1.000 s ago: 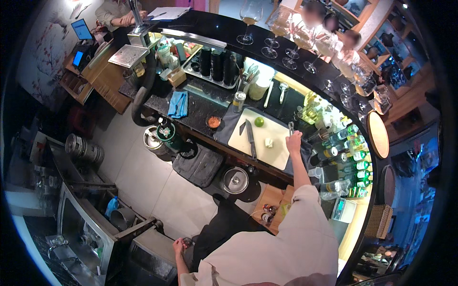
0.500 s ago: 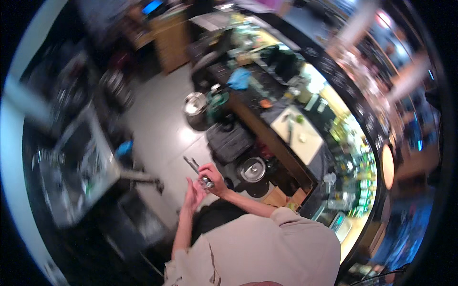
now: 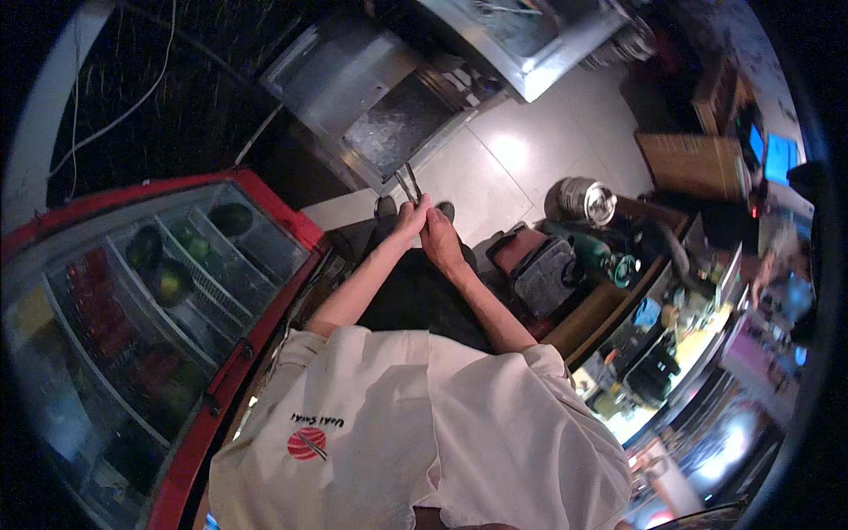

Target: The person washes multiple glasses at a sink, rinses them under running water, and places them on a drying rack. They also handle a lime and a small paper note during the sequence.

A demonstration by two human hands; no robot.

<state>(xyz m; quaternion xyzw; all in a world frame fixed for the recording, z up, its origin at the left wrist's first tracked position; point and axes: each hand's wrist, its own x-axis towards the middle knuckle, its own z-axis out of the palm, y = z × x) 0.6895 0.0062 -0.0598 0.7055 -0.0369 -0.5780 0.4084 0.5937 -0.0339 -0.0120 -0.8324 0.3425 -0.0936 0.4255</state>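
Observation:
Both my hands meet in front of my body, over my dark trousers and shoes. Slim metal tongs (image 3: 409, 182) stick out beyond them, their two arms slightly apart and pointing away from me. My left hand (image 3: 412, 221) is closed round the near end of the tongs. Pressed up beside it, my right hand (image 3: 439, 237) is closed too, and its fingers seem to share the same grip. The tongs' near end is hidden in my hands. Past the tips lies a steel ice bin (image 3: 353, 159) with ice (image 3: 389, 132) in it.
On the left stands a red-framed chest cooler (image 3: 276, 199) with a glass top, holding red cans and green fruit. A steel sink (image 3: 530, 75) is at the far side. A keg (image 3: 586, 201), a dark crate (image 3: 548, 276) and a wooden-edged counter (image 3: 583, 331) line the right.
My body has turned left, from the counter toward the ice bin and cooler. The tongs have come along in my hands, which are now closed together; the left hand's fingers were spread before.

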